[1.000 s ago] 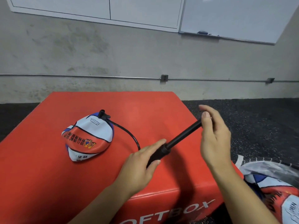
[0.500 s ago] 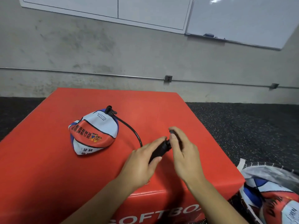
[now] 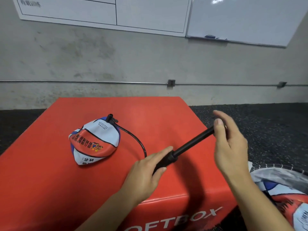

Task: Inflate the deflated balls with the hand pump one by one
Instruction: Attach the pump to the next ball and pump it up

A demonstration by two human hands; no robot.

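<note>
A deflated red, white and blue ball [image 3: 95, 141] lies crumpled on the red soft box [image 3: 50, 180], left of centre. A thin black hose [image 3: 135, 139] runs from a black connector [image 3: 110, 118] on top of the ball to the black hand pump [image 3: 183, 148]. My left hand [image 3: 148, 170] grips the pump's barrel near the box's front. My right hand [image 3: 230, 144] holds the handle at the far end of the rod, thumb on it, and the rod is drawn out up and to the right.
At the lower right, a net bag [image 3: 283, 169] holds more deflated balls [image 3: 286, 195] of the same colours, beside the box on the dark speckled floor [image 3: 266, 127]. A grey wall [image 3: 150, 60] with whiteboards stands behind the box.
Half a second ago the pump rod was pushed fully in, my right hand against my left. Now my right hand has drawn the handle out to the right. The ball has not moved.
</note>
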